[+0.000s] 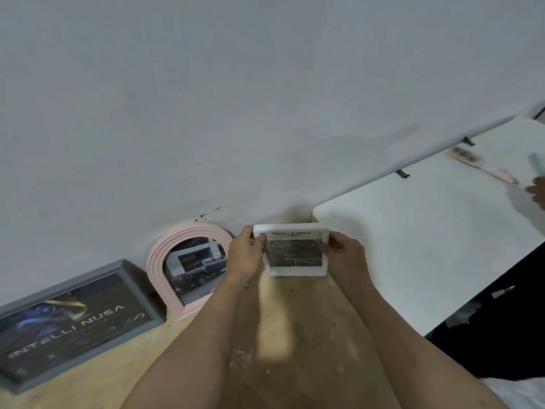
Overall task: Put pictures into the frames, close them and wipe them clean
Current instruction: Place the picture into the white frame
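White frame point(296, 250) with picture in, held upright near the wall between the pink arched frame point(188, 268) and the white table point(413, 246) | left hand point(246, 255) and right hand point(343, 255) pinching its side edges | probably light, rigid, smooth, breakable front | best gripped by the rim, off the pane.

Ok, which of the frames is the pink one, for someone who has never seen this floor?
Follow the white wall down to the wooden floor. Three frames stand there; the pink frame is the middle one, leaning on the wall. Only it has an arched top; the grey frame and hand-held white frame are rectangular.
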